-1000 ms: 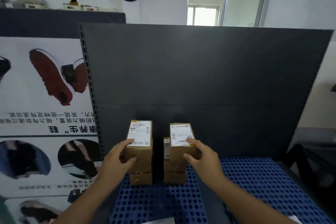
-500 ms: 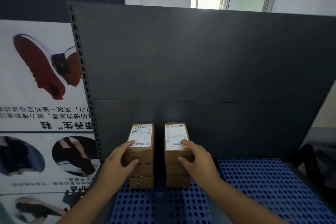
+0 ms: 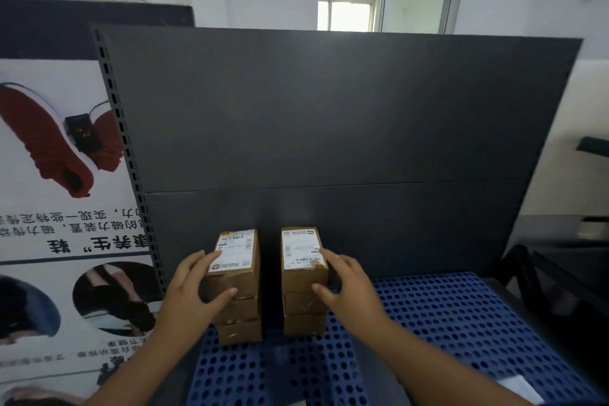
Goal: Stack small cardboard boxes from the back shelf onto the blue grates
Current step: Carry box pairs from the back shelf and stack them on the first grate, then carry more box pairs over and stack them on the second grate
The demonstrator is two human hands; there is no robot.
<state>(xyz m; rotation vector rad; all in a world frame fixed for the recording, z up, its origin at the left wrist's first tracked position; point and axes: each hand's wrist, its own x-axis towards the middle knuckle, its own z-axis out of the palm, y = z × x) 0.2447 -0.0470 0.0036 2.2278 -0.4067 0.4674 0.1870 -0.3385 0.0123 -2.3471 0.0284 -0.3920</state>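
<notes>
Spread fingers (image 3: pixel 211 255) of both hands rest on box stacks (image 3: pixel 239 287) atop blue grates (image 3: pixel 461 323).

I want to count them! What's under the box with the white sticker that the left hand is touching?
Two more cardboard boxes sit under that top box, stacked on the blue grate. The left hand covers part of their left side.

Two box stacks (image 3: pixel 238 287) (image 3: pixel 304 280) side by side on the grate (image 3: pixel 445 323), between the hands (image 3: pixel 191 293) (image 3: pixel 349 290), panel (image 3: pixel 329 128) behind.

Left hand (image 3: pixel 194 290) and right hand (image 3: pixel 349 287) extended, fingers spread
</notes>
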